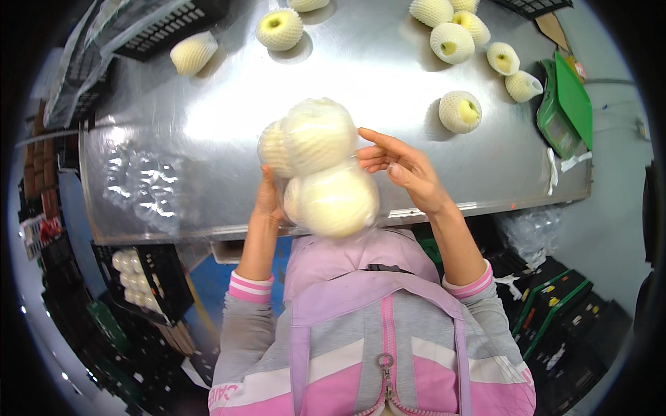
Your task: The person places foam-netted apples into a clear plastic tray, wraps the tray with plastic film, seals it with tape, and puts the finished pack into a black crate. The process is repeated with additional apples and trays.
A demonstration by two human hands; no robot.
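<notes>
My left hand [268,196] grips the left side of a clear plastic pack of fruit [328,166], raised over the near edge of the steel table [218,171]. The fruits inside are pale, round and wrapped in foam netting; the pack looks slightly blurred. At its right side is my right hand [403,164], fingers apart, fingertips near or touching the plastic. Farther right on the table sits a single netted fruit, seemingly an apple [461,112]. More netted apples [451,43] stand at the back right, and others [279,29] at the back left.
Clear plastic packaging [143,182] lies at the table's left. A black crate [156,31] with plastic film stands at the back left, a green scale [564,106] at the right edge. Below the table at left, a black crate [171,283] holds packed fruit; more crates [554,312] stand at lower right.
</notes>
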